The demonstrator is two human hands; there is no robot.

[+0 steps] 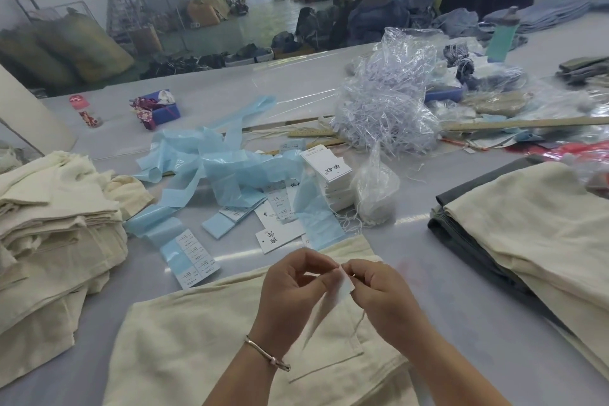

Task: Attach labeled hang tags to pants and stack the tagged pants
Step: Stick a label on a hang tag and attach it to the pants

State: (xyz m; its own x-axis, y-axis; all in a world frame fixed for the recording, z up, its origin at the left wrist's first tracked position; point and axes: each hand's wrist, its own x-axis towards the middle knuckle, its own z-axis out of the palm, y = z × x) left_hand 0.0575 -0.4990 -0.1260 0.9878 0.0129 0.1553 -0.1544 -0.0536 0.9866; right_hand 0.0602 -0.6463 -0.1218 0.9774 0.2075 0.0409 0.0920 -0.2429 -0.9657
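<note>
A cream pair of pants [204, 333] lies flat on the table in front of me. Above it my left hand [290, 287] and my right hand [379, 293] meet, both pinching a white hang tag [341, 288] that hangs blurred between them. A thin string trails from the right hand. White hang tags [280, 236] and a stack of them [329, 171] lie just beyond, with sticker label sheets [194, 260] on blue backing. A stack of cream pants [49, 241] sits at the left. Another pile of cream and grey pants [527, 224] sits at the right.
Loose blue backing strips [211, 168] sprawl over the table's middle. A clear bag of strings [375, 194] and a large crumpled plastic heap [389, 99] stand behind the tags. A wooden ruler [527, 123], a blue box [161, 109] and dark garment piles lie farther back.
</note>
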